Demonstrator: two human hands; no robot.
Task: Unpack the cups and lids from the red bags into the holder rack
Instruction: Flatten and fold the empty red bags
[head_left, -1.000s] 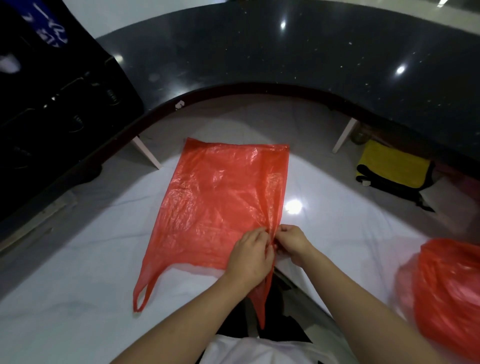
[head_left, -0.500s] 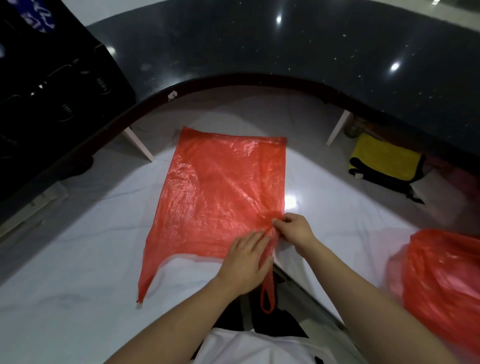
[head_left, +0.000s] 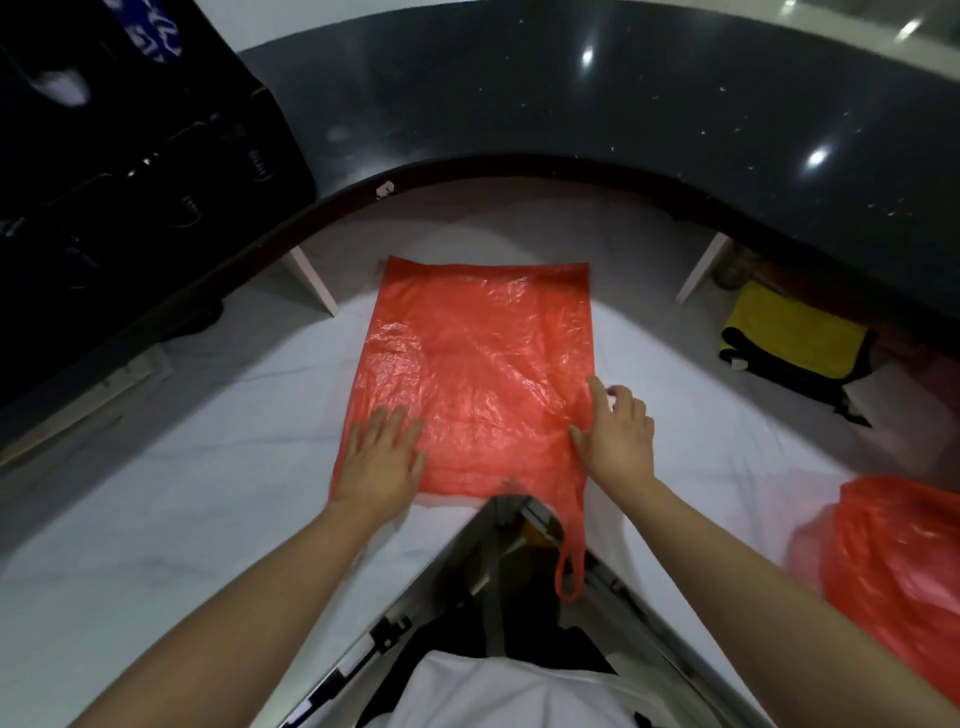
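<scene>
Right now an empty red bag (head_left: 478, 374) lies spread flat on the white counter (head_left: 171, 519), its closed end pointing away from the person and toward the dark curved upper counter (head_left: 519, 104); one handle loop (head_left: 569, 566) hangs over the near edge of the white surface, down into the gap in front of the person's white shirt (head_left: 498, 691). The left hand (head_left: 382, 457) rests palm down with fingers spread on the bag's near left corner, pressing the plastic flat; it grips nothing. The right hand (head_left: 618, 431) sits at the bag's right edge, fingers loosely open and slightly curled, the thumb and forefinger touching the plastic; I cannot tell whether it pinches the edge or only rests on it. A second red bag (head_left: 898, 566), bulging and crumpled, sits well apart at the far right of the counter; its contents are hidden. A folded yellow and black cloth (head_left: 789, 343) lies under the dark counter's overhang at the right; a black rack-like unit (head_left: 130, 156) stands at the upper left, too dark to make out.
</scene>
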